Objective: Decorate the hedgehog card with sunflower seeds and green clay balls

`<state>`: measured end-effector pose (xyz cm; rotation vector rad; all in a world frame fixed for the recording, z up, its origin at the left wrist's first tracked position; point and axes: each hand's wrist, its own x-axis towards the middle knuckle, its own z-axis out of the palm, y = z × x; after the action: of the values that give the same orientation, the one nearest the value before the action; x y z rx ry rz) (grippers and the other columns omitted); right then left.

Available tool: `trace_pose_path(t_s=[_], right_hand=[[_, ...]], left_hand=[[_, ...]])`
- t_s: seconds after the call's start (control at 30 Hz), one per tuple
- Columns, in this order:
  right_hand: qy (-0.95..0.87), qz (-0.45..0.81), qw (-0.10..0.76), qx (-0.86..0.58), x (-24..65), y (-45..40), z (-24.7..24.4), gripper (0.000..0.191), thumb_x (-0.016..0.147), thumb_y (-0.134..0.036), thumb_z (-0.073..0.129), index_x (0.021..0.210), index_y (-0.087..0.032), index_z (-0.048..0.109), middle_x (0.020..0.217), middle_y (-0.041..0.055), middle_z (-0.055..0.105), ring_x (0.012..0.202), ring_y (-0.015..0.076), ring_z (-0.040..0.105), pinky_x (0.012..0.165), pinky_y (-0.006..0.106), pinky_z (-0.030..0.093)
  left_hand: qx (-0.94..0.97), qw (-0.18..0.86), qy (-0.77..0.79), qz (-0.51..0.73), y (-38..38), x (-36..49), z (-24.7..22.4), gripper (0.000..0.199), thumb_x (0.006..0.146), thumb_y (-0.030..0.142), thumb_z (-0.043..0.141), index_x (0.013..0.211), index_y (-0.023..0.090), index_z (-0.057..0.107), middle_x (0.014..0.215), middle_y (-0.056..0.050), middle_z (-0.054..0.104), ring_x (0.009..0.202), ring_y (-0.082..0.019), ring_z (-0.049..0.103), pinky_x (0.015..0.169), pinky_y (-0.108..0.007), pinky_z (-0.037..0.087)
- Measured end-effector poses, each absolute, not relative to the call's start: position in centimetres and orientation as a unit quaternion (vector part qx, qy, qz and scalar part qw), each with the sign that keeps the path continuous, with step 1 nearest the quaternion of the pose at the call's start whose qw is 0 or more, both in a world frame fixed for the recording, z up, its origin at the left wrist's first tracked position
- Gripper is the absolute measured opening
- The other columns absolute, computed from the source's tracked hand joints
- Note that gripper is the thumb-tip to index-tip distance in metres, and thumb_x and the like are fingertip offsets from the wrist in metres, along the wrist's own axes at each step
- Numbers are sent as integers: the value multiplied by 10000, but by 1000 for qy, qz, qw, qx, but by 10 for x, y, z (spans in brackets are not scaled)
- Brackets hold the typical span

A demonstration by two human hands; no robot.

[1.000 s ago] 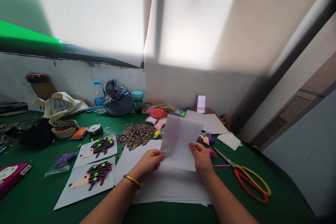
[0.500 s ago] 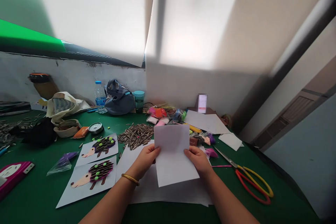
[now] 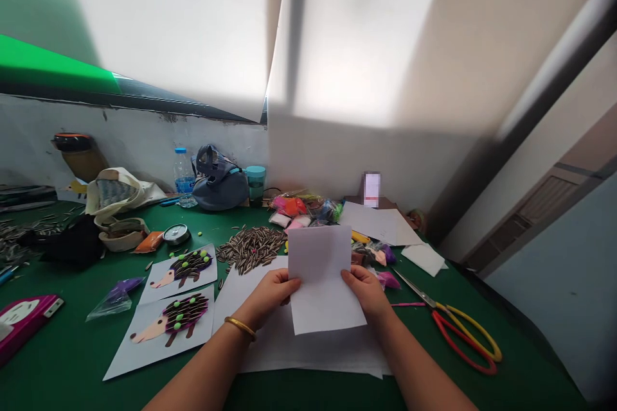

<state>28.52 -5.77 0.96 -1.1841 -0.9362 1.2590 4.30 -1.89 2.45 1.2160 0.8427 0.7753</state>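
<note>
Both hands hold up one blank white sheet of paper (image 3: 321, 279) above the green table. My left hand (image 3: 274, 292) pinches its left edge, thumb on the near face, with a gold bangle on the wrist. At the right edge, my right hand (image 3: 364, 289) grips the sheet the same way. Under the hands lie larger white sheets (image 3: 308, 356). Two hedgehog pictures, an upper one (image 3: 159, 286) and a lower one (image 3: 144, 359), lie to the left. A pile of striped seeds (image 3: 250, 247) sits just behind the sheets.
Scissors (image 3: 429, 300) with red and yellow handles lie at the right. Behind are bright clay packets (image 3: 294, 207), a phone (image 3: 371, 189), a blue bag (image 3: 219, 189), a water bottle (image 3: 184, 180) and a teal-lidded cup (image 3: 256, 185). A magenta case (image 3: 29, 327) is at the left.
The held sheet has shifted slightly right, and its lower edge sits a little higher. Both hands have moved slightly right with it.
</note>
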Motion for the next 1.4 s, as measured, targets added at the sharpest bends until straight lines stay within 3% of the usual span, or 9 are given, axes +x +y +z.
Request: trace_pose_path(t_s=[0.2, 0.33, 0.47, 0.57, 0.7, 0.8, 0.83, 1.03, 1.4], right_hand=[[-421, 575, 539, -449, 286, -58, 1, 421, 699, -524, 782, 920, -173, 710, 803, 65, 740, 703, 227, 673, 675, 345, 517], [-473, 543, 538, -438, 292, -55, 5, 515, 725, -507, 768, 1116, -191, 660, 1018, 96, 725, 910, 265, 674, 812, 390, 519], [-527, 321, 596, -514, 303, -60, 33, 616, 815, -510, 669, 1354, -276, 484, 1262, 98, 615, 1156, 281, 574, 946, 450, 466], [-659, 66, 500, -557, 299, -74, 70, 527, 860, -406, 635, 1357, -298, 495, 1369, 91, 539, 1255, 295, 487, 1048, 488, 355], [-836, -54, 254, -483, 269, -91, 105, 376, 869, -304, 652, 1241, -307, 596, 1259, 58, 635, 1193, 268, 520, 1058, 459, 263], [-873, -71, 133, -465, 247, -92, 106, 68, 893, -243, 619, 915, -256, 682, 903, 22, 713, 911, 194, 596, 954, 402, 303], [-875, -75, 112, -465, 242, -91, 104, 107, 899, -221, 603, 818, -239, 671, 808, 10, 698, 836, 175, 587, 922, 390, 304], [-864, -74, 90, -489, 245, -84, 105, 212, 884, -166, 571, 699, -207, 666, 701, 0, 672, 740, 141, 556, 898, 377, 264], [-853, -22, 88, -514, 244, -86, 121, 187, 857, -170, 568, 753, -226, 714, 750, -1, 714, 780, 153, 595, 966, 383, 243]], left_hand=[[496, 681, 373, 388, -23, 46, 34, 492, 703, 601, 725, 906, 154, 714, 747, -43, 675, 637, -161, 574, 559, -243, 396], [486, 679, 388, 390, -23, 43, 37, 477, 679, 577, 748, 874, 144, 704, 753, -44, 696, 658, -173, 610, 597, -253, 443], [509, 677, 428, 315, -24, 40, 37, 438, 698, 557, 698, 851, 147, 665, 714, -32, 671, 619, -177, 602, 574, -265, 444], [616, 623, 433, 212, -27, 43, 40, 328, 749, 483, 616, 767, 156, 632, 684, -8, 631, 602, -160, 559, 550, -248, 400], [798, 423, 408, 130, -39, 51, 53, 266, 813, 343, 493, 633, 171, 587, 648, 8, 588, 637, -154, 509, 550, -239, 321], [849, 326, 402, 108, -50, 54, 66, 272, 833, 279, 443, 640, 183, 609, 638, 0, 610, 623, -163, 514, 548, -253, 294], [858, 303, 401, 107, -53, 54, 70, 279, 841, 268, 437, 650, 186, 623, 666, -8, 635, 637, -168, 532, 557, -255, 299], [864, 253, 416, 126, -55, 43, 87, 266, 892, 293, 467, 888, 240, 727, 923, -23, 723, 838, -197, 628, 692, -259, 384], [876, 156, 418, 182, -62, 55, 91, 217, 901, 223, 476, 853, 237, 687, 868, -16, 665, 814, -177, 608, 695, -270, 401]])
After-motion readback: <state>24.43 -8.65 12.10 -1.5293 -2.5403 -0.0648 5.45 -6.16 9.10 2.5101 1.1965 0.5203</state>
